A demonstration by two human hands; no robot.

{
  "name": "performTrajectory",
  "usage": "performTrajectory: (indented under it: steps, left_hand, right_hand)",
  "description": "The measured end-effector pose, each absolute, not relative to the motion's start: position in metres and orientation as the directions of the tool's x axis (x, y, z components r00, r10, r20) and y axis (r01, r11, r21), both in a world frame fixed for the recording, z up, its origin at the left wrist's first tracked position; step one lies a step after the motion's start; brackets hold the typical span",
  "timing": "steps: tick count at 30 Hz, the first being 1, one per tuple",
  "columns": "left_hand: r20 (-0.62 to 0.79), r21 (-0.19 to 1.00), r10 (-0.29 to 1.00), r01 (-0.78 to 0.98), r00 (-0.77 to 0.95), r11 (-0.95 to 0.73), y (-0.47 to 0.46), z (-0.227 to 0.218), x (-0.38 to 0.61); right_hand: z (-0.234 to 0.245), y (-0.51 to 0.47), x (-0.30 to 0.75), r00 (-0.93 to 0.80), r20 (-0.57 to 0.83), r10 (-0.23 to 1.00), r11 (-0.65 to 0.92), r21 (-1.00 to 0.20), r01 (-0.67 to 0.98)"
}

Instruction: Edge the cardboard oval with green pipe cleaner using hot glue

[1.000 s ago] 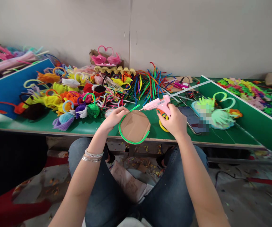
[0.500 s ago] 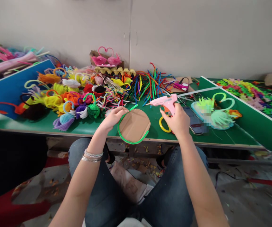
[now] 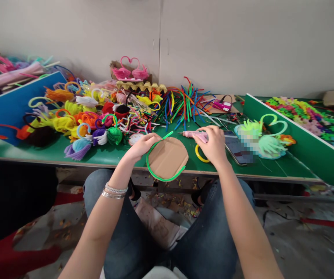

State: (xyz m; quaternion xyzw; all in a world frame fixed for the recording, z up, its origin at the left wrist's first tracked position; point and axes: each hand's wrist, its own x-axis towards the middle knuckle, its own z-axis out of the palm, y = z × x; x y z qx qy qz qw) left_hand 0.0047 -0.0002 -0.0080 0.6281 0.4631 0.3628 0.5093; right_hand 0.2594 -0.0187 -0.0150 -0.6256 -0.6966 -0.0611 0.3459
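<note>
At the cardboard disc [image 3: 169,158], pinching its green strip [image 3: 165,180] with left hand [image 3: 145,145], likely steadying both; right of it, gripping glue gun [image 3: 191,134] in right hand [image 3: 214,144], apparently avoiding contact.

Forearms [image 3: 101,221] forward, left fingers [image 3: 152,138] pinched, right fingers [image 3: 213,130] curled

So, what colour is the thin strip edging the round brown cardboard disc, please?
The strip is bright green; head view.

Pale grey wall [image 3: 242,46] with a vertical seam [image 3: 159,54], green-topped table [image 3: 117,157], grey floor [image 3: 297,252] with colourful scraps [image 3: 195,212].
</note>
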Motion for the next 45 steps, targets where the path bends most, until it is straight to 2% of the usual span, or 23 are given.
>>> performTrajectory:
  steps: [2,5,10,13,18,31,38,45]
  left_hand:
    - [-0.046,0.975,0.940,0.221,0.338,-0.032,-0.002,-0.009,0.007]
    - [-0.087,0.975,0.911,0.223,0.404,-0.006,-0.004,-0.010,0.012]
    - [-0.110,0.971,0.879,0.239,0.464,-0.004,-0.008,-0.011,0.020]
    - [-0.126,0.968,0.872,0.251,0.473,0.003,-0.008,-0.012,0.022]
    - [-0.118,0.969,0.870,0.247,0.479,-0.005,-0.008,-0.014,0.021]
    - [-0.098,0.964,0.888,0.265,0.450,-0.029,-0.006,-0.013,0.019]
    - [-0.027,0.943,0.952,0.323,0.306,-0.077,0.004,-0.011,0.002]
    - [0.032,0.964,0.995,0.260,0.091,-0.054,0.008,0.005,-0.023]
  right_hand:
    - [-0.010,-0.023,0.252,-0.083,0.563,0.822,0.413,-0.491,0.767]
    - [-0.007,-0.028,0.243,-0.204,0.508,0.837,0.519,-0.616,0.593]
    - [-0.011,-0.031,0.239,-0.302,0.434,0.849,0.521,-0.594,0.612]
    - [-0.014,-0.030,0.240,-0.318,0.441,0.839,0.539,-0.594,0.598]
    - [-0.015,-0.028,0.239,-0.319,0.469,0.824,0.561,-0.593,0.577]
    - [-0.008,-0.032,0.243,-0.295,0.435,0.851,0.519,-0.610,0.598]
    - [-0.005,-0.031,0.254,-0.245,0.427,0.870,0.490,-0.705,0.513]
    - [0.000,-0.032,0.260,-0.272,0.371,0.888,0.460,-0.746,0.482]
